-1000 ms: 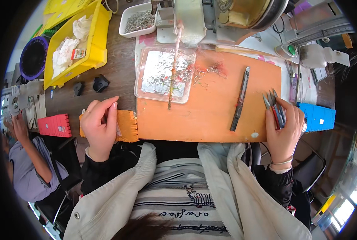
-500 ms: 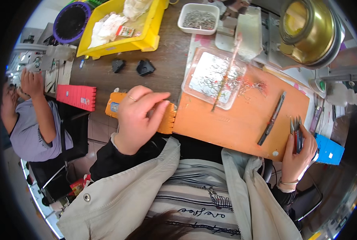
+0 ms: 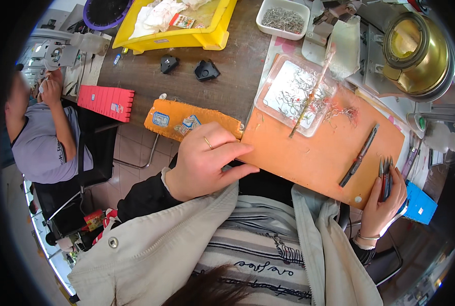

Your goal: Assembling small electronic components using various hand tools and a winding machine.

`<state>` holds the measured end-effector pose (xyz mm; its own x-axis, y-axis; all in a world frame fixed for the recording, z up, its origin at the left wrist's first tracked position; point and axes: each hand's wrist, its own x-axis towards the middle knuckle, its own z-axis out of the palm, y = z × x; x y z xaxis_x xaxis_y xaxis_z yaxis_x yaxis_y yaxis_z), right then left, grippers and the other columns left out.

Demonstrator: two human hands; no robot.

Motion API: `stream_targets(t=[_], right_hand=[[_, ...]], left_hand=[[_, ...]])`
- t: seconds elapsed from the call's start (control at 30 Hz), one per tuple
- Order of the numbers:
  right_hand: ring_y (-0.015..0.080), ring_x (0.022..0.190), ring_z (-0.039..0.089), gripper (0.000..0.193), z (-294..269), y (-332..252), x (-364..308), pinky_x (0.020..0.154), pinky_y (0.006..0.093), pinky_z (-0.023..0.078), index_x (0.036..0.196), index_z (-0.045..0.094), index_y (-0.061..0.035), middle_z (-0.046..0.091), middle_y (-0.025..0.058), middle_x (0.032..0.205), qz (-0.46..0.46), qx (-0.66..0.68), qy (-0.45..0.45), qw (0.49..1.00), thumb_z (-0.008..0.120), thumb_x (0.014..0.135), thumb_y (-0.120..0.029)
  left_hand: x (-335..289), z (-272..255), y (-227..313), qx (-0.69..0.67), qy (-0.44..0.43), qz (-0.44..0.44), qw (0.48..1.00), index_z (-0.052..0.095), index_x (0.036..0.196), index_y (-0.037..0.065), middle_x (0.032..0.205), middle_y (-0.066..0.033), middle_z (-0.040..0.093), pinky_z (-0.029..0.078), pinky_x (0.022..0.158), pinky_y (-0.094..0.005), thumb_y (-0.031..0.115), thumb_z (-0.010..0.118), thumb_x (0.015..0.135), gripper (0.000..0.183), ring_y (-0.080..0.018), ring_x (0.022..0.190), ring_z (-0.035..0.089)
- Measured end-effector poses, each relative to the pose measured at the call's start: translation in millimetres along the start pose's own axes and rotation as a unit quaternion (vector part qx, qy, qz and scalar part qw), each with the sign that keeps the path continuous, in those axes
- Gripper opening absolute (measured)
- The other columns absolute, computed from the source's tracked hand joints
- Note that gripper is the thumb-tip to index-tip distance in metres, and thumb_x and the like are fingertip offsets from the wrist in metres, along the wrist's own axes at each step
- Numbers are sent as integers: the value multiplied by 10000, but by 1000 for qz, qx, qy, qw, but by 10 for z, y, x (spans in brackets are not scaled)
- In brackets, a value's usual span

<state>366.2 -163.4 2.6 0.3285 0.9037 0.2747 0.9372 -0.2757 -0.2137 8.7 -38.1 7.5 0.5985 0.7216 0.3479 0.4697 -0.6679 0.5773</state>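
My left hand [image 3: 212, 162] hovers by the left front edge of the orange board [image 3: 299, 155], thumb and forefinger apart, with nothing visible between them. My right hand [image 3: 385, 204] rests at the board's right front corner, closed around tweezers [image 3: 385, 178] whose pointed tips face away from me; how many tools it holds is hard to tell. Between the hands lies a dark, slim rod-like tool [image 3: 359, 155]. Farther back, a clear plastic tray [image 3: 309, 130] holds many small bent wire pieces [image 3: 296, 92]. A thin stick [image 3: 311, 97] lies across it, and more pieces are scattered beside it.
An orange notched block [image 3: 219, 123] juts out left of the board. Behind stand a yellow bin [image 3: 202, 38], a white dish of metal pieces [image 3: 283, 21] and a brass-coloured pot [image 3: 421, 56]. Two black parts [image 3: 206, 70] lie on the table. Another person [image 3: 48, 137] sits at left.
My left hand has moved right and toward me, off the orange block, its thumb and forefinger still apart. My right hand keeps the tweezers. The whole view has shifted somewhat.
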Motion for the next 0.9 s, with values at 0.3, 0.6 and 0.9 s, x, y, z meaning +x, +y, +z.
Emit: stream_targets(t=[0.3,0.6,0.9], right_hand=[[372,1287,466,455,-39,24,-101,1081,482,347,1328,541,-11,525,200,1385,-5,6,20,1000,645,907,-148],[381,1284,455,646,-210,132,-348,1079,531,336,1250,610,-47,547,154,1360,-60,25,17,998,814,689,-293],[276,1195,560,480,-137,131,-253,1059,528,365,1027,709,-154,646,35,1213,-118,85,-18,989,862,631,-377]], left_hand=[[-32,-18,17,19,-14,13,1000,733,970,93,934,-21,606,459,724,-362,321,914,574,492,-249,813,583],[-6,40,42,49,-22,39,998,736,970,108,979,-24,623,471,798,-376,312,903,576,474,-269,927,577],[-63,41,110,104,-35,18,994,703,942,63,947,-75,601,456,825,-414,196,892,556,450,-318,961,542]])
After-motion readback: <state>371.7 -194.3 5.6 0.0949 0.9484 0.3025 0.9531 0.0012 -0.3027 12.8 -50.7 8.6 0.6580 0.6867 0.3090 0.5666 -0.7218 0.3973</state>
